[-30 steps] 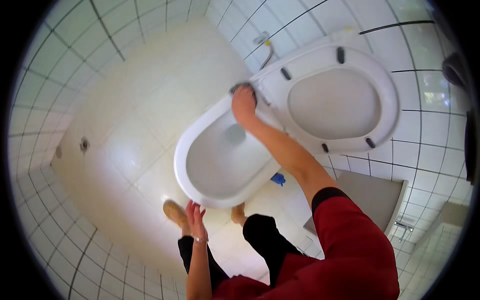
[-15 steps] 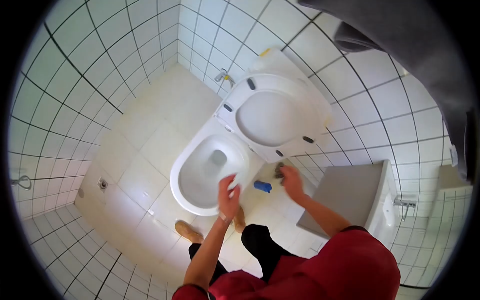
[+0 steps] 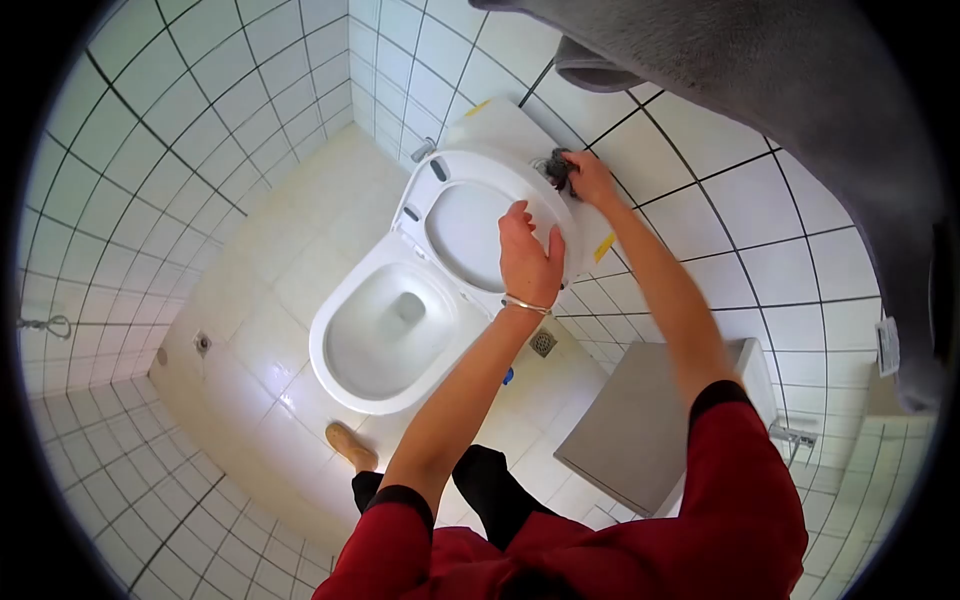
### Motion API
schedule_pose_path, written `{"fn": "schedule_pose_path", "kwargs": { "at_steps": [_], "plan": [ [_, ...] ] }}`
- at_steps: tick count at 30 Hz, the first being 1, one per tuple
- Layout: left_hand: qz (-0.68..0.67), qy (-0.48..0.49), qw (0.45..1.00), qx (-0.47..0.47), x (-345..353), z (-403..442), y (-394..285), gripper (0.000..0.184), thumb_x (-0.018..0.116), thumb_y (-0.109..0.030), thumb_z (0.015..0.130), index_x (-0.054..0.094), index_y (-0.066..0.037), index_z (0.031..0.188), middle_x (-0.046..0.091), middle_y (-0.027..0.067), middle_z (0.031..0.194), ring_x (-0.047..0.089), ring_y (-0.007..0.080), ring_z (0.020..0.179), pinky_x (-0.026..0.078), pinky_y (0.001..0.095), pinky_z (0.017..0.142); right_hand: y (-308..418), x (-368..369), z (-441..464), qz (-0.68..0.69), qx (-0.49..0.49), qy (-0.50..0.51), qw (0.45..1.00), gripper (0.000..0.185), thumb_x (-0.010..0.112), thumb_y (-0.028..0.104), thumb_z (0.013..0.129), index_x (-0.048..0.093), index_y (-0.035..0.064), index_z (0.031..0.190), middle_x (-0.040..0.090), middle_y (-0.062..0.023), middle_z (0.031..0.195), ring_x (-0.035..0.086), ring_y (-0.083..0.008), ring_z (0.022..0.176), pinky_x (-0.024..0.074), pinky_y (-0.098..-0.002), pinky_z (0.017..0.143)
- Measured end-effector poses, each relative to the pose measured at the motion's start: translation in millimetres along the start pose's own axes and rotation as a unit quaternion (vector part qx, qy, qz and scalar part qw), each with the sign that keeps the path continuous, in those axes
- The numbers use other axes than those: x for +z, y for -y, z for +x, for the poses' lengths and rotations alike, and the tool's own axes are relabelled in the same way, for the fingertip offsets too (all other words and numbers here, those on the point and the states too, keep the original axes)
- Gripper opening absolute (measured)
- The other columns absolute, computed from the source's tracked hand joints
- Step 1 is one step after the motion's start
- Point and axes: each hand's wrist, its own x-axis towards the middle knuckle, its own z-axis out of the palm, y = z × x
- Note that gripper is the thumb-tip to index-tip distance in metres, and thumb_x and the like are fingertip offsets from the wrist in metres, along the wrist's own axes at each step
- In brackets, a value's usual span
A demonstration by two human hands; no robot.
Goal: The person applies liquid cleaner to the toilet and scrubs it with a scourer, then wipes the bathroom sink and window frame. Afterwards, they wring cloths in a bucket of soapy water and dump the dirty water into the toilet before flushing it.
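Observation:
My right hand (image 3: 590, 180) is closed on a dark grey scrubber (image 3: 558, 168), which rests on top of the toilet's tank (image 3: 515, 133). My left hand (image 3: 530, 262), with a bracelet at the wrist, is over the raised toilet seat (image 3: 432, 222); its fingers are spread and hold nothing. Seat and lid both lean up against the tank. Below them the white toilet bowl (image 3: 350, 300) stands open, with water at its bottom.
A grey-topped cabinet (image 3: 630, 430) stands at the right, with a faucet (image 3: 792, 436) beyond it. Grey cloth (image 3: 780, 70) hangs at the upper right. Floor drains (image 3: 543, 344) and a small blue object (image 3: 508, 376) are on the floor.
The right hand has carried the scrubber from the toilet rim, past the floor beside the bowl, up to the tank. My left hand has risen from the bowl's front to the seat. The view has shifted.

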Motion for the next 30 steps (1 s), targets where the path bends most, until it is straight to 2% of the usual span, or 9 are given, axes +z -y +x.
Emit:
{"fn": "schedule_pose_path", "kwargs": {
  "at_steps": [2, 4, 6, 8, 11, 17, 24, 26, 30],
  "plan": [
    [-0.03, -0.029, 0.999, -0.005, 13.5, -11.0, 8.9, 0.03, 0.058, -0.015, 0.075, 0.045, -0.003, 0.1, 0.05, 0.0133, 0.084, 0.05, 0.0271, 0.073, 0.042, 0.0348, 0.062, 37.5, -34.2, 12.3, 0.107, 0.061, 0.084, 0.989, 0.032, 0.053, 0.005, 0.068, 0.055, 0.0059, 0.101, 0.052, -0.0127, 0.104, 0.048, -0.0302, 0.094, 0.0384, -0.038, 0.081],
    [-0.031, 0.066, 0.997, -0.039, 26.0, -27.5, 19.1, 0.025, 0.056, -0.016, 0.076, 0.047, -0.003, 0.095, 0.05, 0.0133, 0.079, 0.051, 0.0278, 0.07, 0.042, 0.0349, 0.061, 90.9, -47.8, 11.5, 0.036, -0.196, -0.069, 0.978, 0.024, 0.056, 0.008, 0.068, 0.059, 0.005, 0.092, 0.054, -0.0112, 0.096, 0.048, -0.0285, 0.093, 0.0406, -0.0372, 0.078],
    [-0.002, 0.162, 0.984, -0.076, 33.8, -38.7, 18.4, 0.017, 0.052, -0.019, 0.079, 0.05, -0.003, 0.081, 0.051, 0.0135, 0.07, 0.051, 0.0298, 0.064, 0.041, 0.0359, 0.059, 139.2, -21.4, 13.5, -0.066, -0.264, 0.139, 0.952, 0.027, 0.057, 0.004, 0.066, 0.057, 0.0037, 0.092, 0.052, -0.0104, 0.092, 0.048, -0.0279, 0.091, 0.0435, -0.0345, 0.071],
    [-0.012, 0.126, 0.988, -0.083, 38.4, -47.2, 20.3, 0.018, 0.051, -0.02, 0.08, 0.048, -0.002, 0.078, 0.051, 0.0141, 0.071, 0.05, 0.0319, 0.064, 0.04, 0.0384, 0.057, 176.6, 19.1, 24.0, -0.27, -0.272, 0.107, 0.917, 0.021, 0.056, 0.003, 0.064, 0.056, 0.005, 0.085, 0.051, -0.0098, 0.085, 0.047, -0.0289, 0.086, 0.0426, -0.0349, 0.071],
    [-0.04, 0.133, 0.986, -0.091, 28.2, -45.1, 26.6, 0.017, 0.05, -0.019, 0.08, 0.047, -0.002, 0.078, 0.053, 0.015, 0.074, 0.051, 0.0332, 0.064, 0.041, 0.0399, 0.056, 163.7, 34.0, 21.4, -0.14, -0.287, 0.017, 0.947, 0.017, 0.054, 0.001, 0.063, 0.055, 0.0057, 0.079, 0.051, -0.009, 0.082, 0.046, -0.0295, 0.083, 0.042, -0.0352, 0.072],
    [-0.149, 0.259, 0.946, -0.123, -5.3, -57.4, 37.3, 0.014, 0.049, -0.009, 0.079, 0.05, -0.004, 0.092, 0.057, 0.0141, 0.079, 0.056, 0.0283, 0.071, 0.045, 0.0342, 0.061, 124.2, -7.7, -75.2, -0.166, -0.17, -0.029, 0.971, 0.034, 0.05, -0.002, 0.066, 0.055, 0.0075, 0.098, 0.052, -0.0098, 0.084, 0.046, -0.028, 0.082, 0.0425, -0.0341, 0.071],
    [-0.157, 0.175, 0.971, -0.049, -31.0, -49.6, 63.2, 0.021, 0.043, -0.002, 0.081, 0.051, -0.004, 0.1, 0.058, 0.0091, 0.084, 0.058, 0.0182, 0.077, 0.046, 0.0268, 0.066, 171.2, 15.1, 5.9, -0.179, -0.264, -0.036, 0.947, 0.011, 0.05, 0.003, 0.067, 0.052, 0.0018, 0.077, 0.05, -0.0116, 0.082, 0.047, -0.0289, 0.079, 0.0431, -0.0362, 0.066],
    [-0.132, 0.186, 0.965, -0.129, -69.9, -39.4, 69.8, 0.022, 0.044, -0.002, 0.081, 0.051, -0.006, 0.102, 0.059, 0.0062, 0.085, 0.057, 0.013, 0.079, 0.046, 0.0251, 0.065, 161.8, -7.9, -27.3, -0.172, -0.248, -0.102, 0.948, 0.015, 0.053, 0.002, 0.066, 0.054, 0.0026, 0.081, 0.05, -0.0108, 0.081, 0.047, -0.0279, 0.08, 0.0426, -0.0369, 0.067],
    [-0.122, 0.194, 0.96, -0.159, -94.1, -22.9, 68.4, 0.026, 0.048, -0.003, 0.079, 0.049, -0.006, 0.105, 0.055, 0.0136, 0.097, 0.056, 0.0216, 0.086, 0.048, 0.0278, 0.066, 131.1, -37.6, -104.3, -0.106, -0.104, -0.028, 0.989, 0.033, 0.059, 0.001, 0.063, 0.054, 0.0034, 0.095, 0.051, -0.0098, 0.088, 0.048, -0.0271, 0.084, 0.0421, -0.0381, 0.069]
  ]
}}
